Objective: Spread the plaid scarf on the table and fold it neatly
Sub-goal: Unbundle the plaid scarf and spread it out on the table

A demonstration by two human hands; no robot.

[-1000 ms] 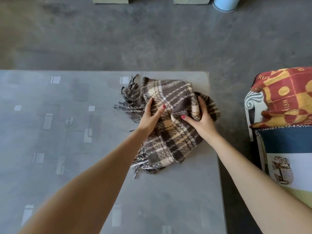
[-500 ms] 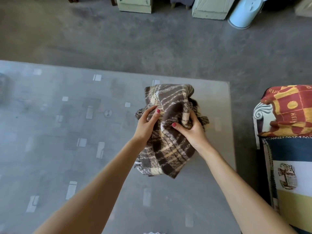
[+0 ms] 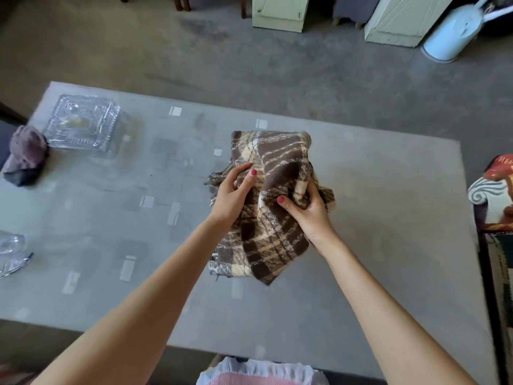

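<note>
A brown and cream plaid scarf (image 3: 273, 234) is bunched up and held above the middle of the grey table (image 3: 388, 245). My left hand (image 3: 234, 195) grips its left side, thumb on top. On the scarf's right side my right hand (image 3: 306, 211) clutches a thick fold. The lower part of the scarf hangs down between my forearms, with fringe showing at its left edge. The scarf's far end looks folded over in a flat band.
A clear plastic box (image 3: 83, 125) stands at the table's far left, with a purple-grey cloth bundle (image 3: 26, 154) beside it. Clear plastic (image 3: 12, 254) lies at the left edge. A patterned chair (image 3: 497, 207) stands right of the table. Pale cabinets (image 3: 280, 11) and a white can (image 3: 449, 31) are beyond.
Both hands have lifted the bunched scarf off the table and gathered it. The view has shifted, so the scarf now sits nearer the table's middle and the left-side objects have come into sight.
</note>
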